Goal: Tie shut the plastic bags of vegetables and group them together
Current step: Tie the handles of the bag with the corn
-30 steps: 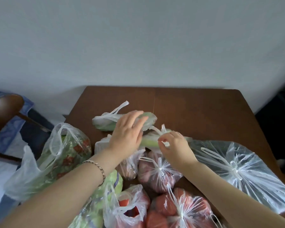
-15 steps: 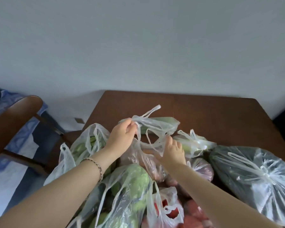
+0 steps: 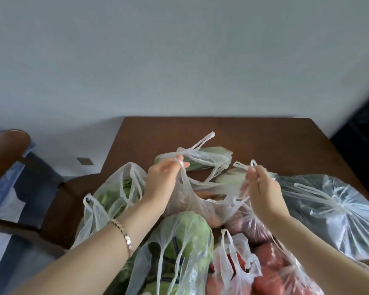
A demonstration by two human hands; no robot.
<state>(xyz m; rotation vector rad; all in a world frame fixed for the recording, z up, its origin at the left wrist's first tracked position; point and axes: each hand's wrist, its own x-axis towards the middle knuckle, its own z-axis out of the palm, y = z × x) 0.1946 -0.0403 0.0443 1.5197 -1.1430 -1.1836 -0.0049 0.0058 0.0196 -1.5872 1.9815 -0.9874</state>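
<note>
Several clear plastic bags of vegetables crowd the near half of the brown table [image 3: 264, 141]. My left hand [image 3: 162, 179] pinches one handle of an open bag with brownish vegetables [image 3: 202, 205]. My right hand [image 3: 262, 188] pinches its other handle, and the bag's mouth is stretched between them. Behind lies a bag with a green vegetable [image 3: 209, 158]. In front sit an open cabbage bag [image 3: 188, 233], an open bag of leafy greens [image 3: 113, 194] and bags of red tomatoes [image 3: 264, 267]. A large knotted bag [image 3: 332, 211] lies at the right.
A wooden chair [image 3: 6, 150] with blue fabric stands left of the table. A plain wall rises behind. The far half of the tabletop holds nothing. A dark object [image 3: 362, 133] stands at the right edge.
Both hands left the tied bags and took the handles of the open bag, then spread apart and lifted them. The view shifted, so the bags sit further right and lower.
</note>
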